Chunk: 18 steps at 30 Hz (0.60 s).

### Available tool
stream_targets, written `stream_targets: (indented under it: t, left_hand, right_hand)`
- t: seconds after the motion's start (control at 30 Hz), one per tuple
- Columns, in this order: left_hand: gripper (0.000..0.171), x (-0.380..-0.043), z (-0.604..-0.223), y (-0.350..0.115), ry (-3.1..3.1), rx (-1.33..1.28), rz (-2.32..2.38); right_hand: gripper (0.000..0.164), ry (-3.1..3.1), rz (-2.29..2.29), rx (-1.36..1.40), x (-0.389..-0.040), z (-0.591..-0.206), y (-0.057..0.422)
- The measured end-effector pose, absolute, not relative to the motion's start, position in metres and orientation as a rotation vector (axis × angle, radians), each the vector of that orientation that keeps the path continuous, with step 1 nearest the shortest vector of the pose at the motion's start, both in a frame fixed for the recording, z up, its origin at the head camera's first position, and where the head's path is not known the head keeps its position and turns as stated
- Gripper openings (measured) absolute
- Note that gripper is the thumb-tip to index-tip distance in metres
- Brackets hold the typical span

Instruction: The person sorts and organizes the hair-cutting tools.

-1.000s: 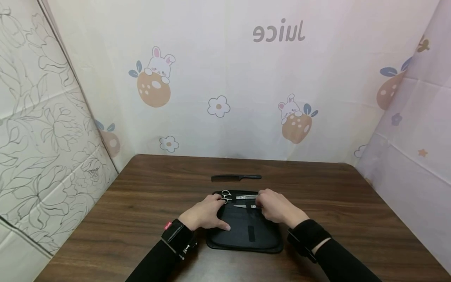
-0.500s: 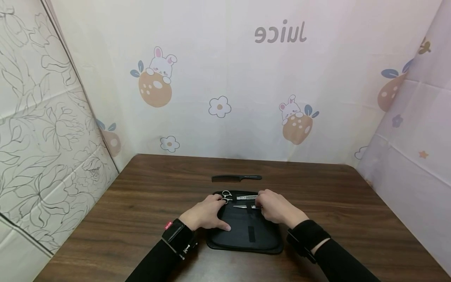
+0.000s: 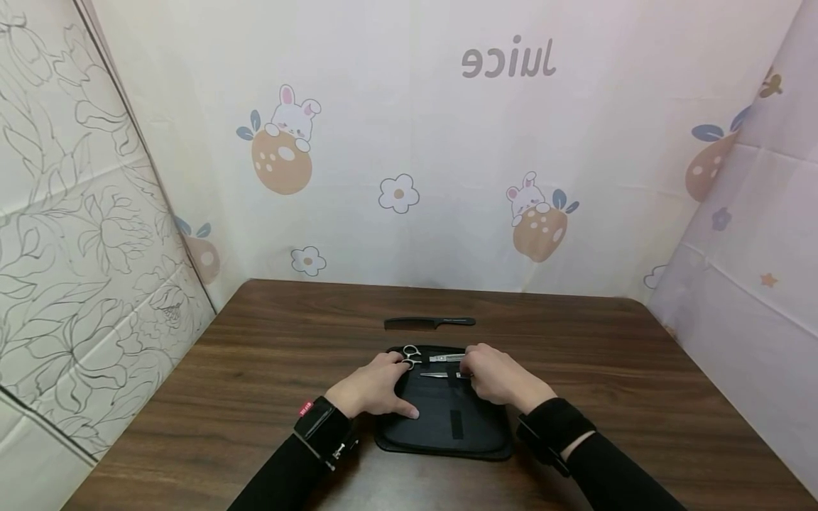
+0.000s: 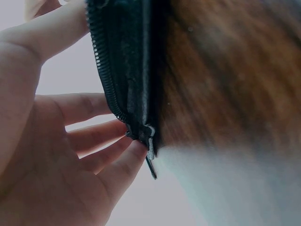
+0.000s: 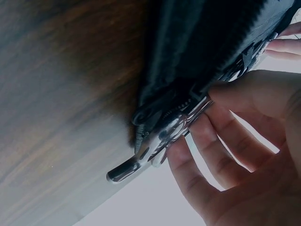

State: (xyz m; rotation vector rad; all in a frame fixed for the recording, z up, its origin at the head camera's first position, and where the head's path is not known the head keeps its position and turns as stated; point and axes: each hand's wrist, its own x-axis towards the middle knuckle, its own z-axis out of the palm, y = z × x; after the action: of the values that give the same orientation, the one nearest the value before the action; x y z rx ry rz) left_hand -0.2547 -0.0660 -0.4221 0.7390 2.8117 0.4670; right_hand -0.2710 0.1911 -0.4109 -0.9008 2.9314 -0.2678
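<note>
Seems midway: wide-bladed silver scissors (image 3: pixel 447 358) in open black zippered case (image 3: pixel 428 427), black plastic comb (image 3: pixel 410 323) out at 12 o'clock | right hand (image 3: pixel 501 376) pinches slim silver scissors (image 5: pixel 167 134) strapped inside | left hand (image 3: pixel 375 387), spread, touches case at 9 o'clock

Well beyond your right fingers (image 3: pixel 471 358), high on the pale cloth (image 3: pixel 409 121), you can read one printed word (image 3: pixel 508 59), "Juice", in grey letters that run mirror-reversed to you. Just beyond your left fingers (image 3: pixel 388 358) and right fingers, the black comb (image 3: pixel 429 323) bears pale lettering on its handle, too small to read. Nearer you than your left fingers, the red tag (image 3: pixel 305 409) on your wristband (image 3: pixel 324 431) carries illegible white marks.
</note>
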Motion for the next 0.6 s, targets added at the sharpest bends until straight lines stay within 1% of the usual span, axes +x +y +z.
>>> stream_targets:
  t: [0.6]
  left_hand:
    - [0.088, -0.2564, -0.4234, -0.0661, 2.811, 0.747, 0.453]
  right_hand:
    - [0.02, 2.94, -0.248, -0.898, -0.2748, -0.4141, 0.1868]
